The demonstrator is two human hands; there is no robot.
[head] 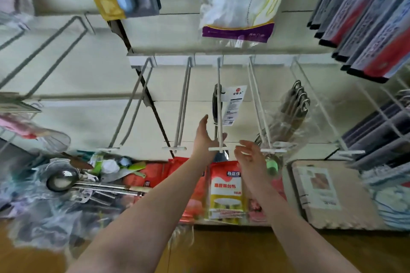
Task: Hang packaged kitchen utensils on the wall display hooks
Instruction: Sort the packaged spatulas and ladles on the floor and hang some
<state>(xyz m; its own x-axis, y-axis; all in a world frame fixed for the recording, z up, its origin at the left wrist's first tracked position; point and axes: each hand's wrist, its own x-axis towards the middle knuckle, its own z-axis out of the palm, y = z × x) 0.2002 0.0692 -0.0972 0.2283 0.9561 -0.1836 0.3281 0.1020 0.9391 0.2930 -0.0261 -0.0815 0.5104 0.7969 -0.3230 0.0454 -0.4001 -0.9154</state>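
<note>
From the head camera we see the tagged utensil (214,106) hanging on the centre wall hook (218,73), our left hand (205,137) raised just beside its shaft with fingers straight, gripping nothing, and our right hand (249,154) loosely spread, holding nothing, near the hook's front tip.

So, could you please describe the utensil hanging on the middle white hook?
The utensil hangs upright from the middle white hook: black handle on top, metal shaft, shiny rounded head below, partly hidden. A white printed tag hangs by the handle. The open left hand is at the shaft; whether it touches is unclear.
</note>
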